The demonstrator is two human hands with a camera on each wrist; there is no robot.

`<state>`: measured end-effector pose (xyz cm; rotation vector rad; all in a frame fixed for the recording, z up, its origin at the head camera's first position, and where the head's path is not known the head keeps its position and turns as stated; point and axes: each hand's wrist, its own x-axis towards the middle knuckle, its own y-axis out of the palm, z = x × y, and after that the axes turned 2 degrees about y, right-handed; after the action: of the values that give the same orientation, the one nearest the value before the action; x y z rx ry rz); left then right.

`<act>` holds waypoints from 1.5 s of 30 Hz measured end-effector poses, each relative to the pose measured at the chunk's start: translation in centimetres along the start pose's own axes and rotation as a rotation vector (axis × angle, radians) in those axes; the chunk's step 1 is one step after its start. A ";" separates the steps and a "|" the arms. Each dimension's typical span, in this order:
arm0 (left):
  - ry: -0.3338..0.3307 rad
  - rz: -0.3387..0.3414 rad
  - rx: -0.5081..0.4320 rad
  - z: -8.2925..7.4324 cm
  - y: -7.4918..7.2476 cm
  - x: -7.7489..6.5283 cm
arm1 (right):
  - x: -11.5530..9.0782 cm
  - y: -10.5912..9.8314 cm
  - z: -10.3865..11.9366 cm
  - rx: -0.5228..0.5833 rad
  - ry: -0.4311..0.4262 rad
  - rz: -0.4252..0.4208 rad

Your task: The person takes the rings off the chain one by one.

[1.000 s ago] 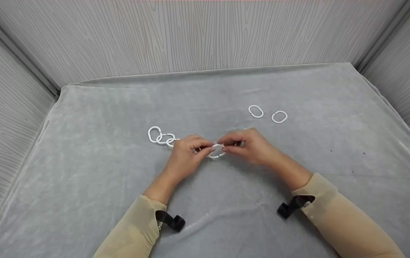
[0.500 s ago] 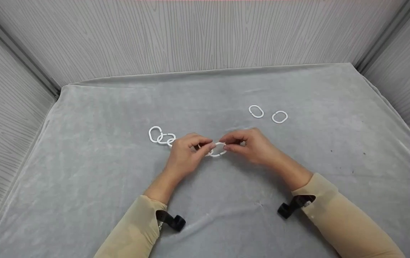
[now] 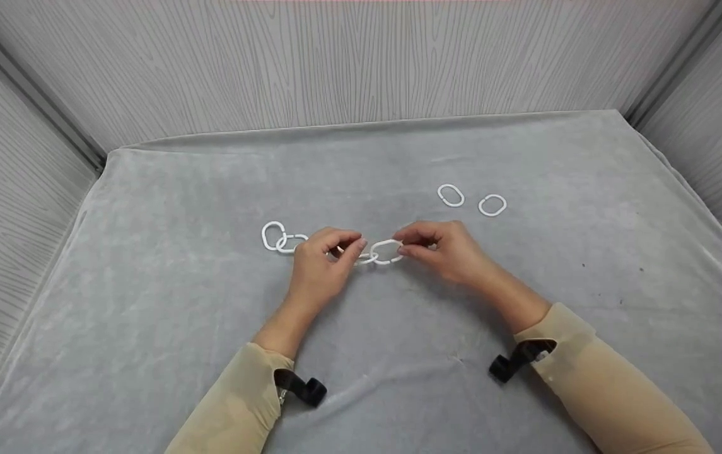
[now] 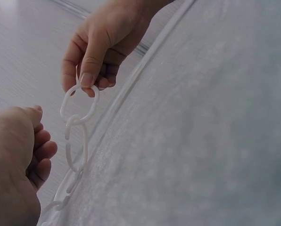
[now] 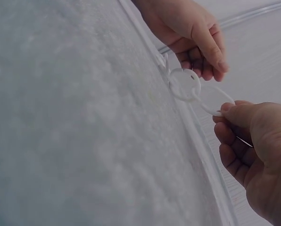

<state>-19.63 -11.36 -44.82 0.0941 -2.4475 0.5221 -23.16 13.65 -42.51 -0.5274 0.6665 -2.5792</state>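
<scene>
- On L of cloth (image 3: pixel 146 315): tail link (image 3: pixel 264 236) of chain (image 3: pixel 373 256), wht. oval, lying flat; 2nd link (image 3: pixel 286 251) hooked thru it.
- L-ctr.: L hand (image 3: pixel 320 261), over chain's mid. part. Thumb & forefinger tips close tog., other fingers loosely curled; nothing seen in grip, chain runs past fingers per L wrist view. Part of chain hidden behind hand in head view; full count can't be told.
- Ctr., betw. hands: next-to-last link (image 3: pixel 366 261), looped w/ end link (image 3: pixel 387 241). End link has small break in rim, near side; appears held clear of cloth.
- R-ctr.: R hand (image 3: pixel 455 252), thumb & forefinger pinching end link at its R edge; other fingers curled in, no other item held.
- R, beyond R hand: loose link 1 (image 3: pixel 463 198), flat on cloth, sep. from chain; break in rim.
- Far R: loose link 2 (image 3: pixel 492 215), flat, near no. 1, not touching.
- Step in hand (judged): joining links 1 by 1; end link's join looks done, chain prob. being checked or laid out.
- Next (judged): calls for end link set down, R hand freed, loose link 1 or 2 fetched, end link's rim slipped thru its break; L hand to steady chain.
</scene>
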 end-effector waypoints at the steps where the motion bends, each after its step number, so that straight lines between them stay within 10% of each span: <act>1: 0.002 0.003 0.004 0.1 0.0 0.0 | 0.0 0.0 -0.1 0.003 0.007 -0.007; 45: -0.034 0.193 0.249 0.1 -0.1 -0.3 | 0.2 -0.6 -1.0 0.044 0.066 -0.090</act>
<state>-19.45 -11.52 -45.05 -0.0311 -2.4269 0.9164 -23.99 14.38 -42.97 -0.4701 0.6196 -2.6990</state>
